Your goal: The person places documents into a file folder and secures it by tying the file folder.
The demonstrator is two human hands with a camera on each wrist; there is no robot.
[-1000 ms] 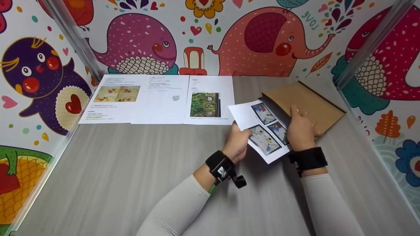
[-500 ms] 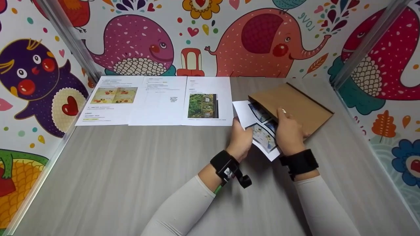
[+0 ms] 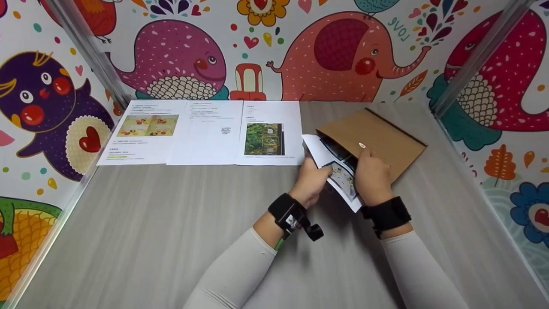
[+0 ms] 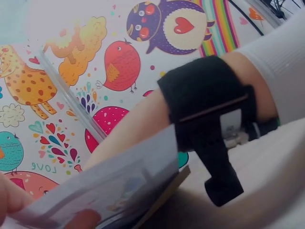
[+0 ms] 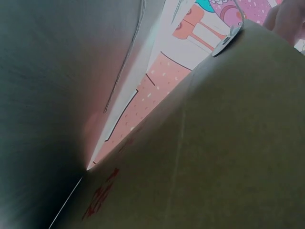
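Observation:
Between thumb and fingers, my left hand (image 3: 309,182) grips a white sheet printed with framed photos (image 3: 342,177). Part of that sheet is tucked inside the open mouth of a brown kraft paper envelope (image 3: 388,135), its left end and lower edge sticking out. My right hand (image 3: 374,177) holds the envelope near its mouth, thumb on top beside a small round button. Seen from the right wrist, the envelope's other face (image 5: 228,129) carries red print and a string-tie button (image 5: 228,40). In the left wrist view the sheet (image 4: 138,167) is slightly bowed.
Three printed pages lie side by side along the back left: one with fruit pictures (image 3: 141,148), a mostly text page (image 3: 206,148), one with a green picture (image 3: 272,112). They rest on a grey wood-grain table (image 3: 171,214). Cartoon-printed walls (image 3: 266,47) enclose the back and sides.
The envelope has moved left over the photo sheet with my right hand, covering more of its pictures. My left hand keeps its grip on the sheet and has stayed nearly in place.

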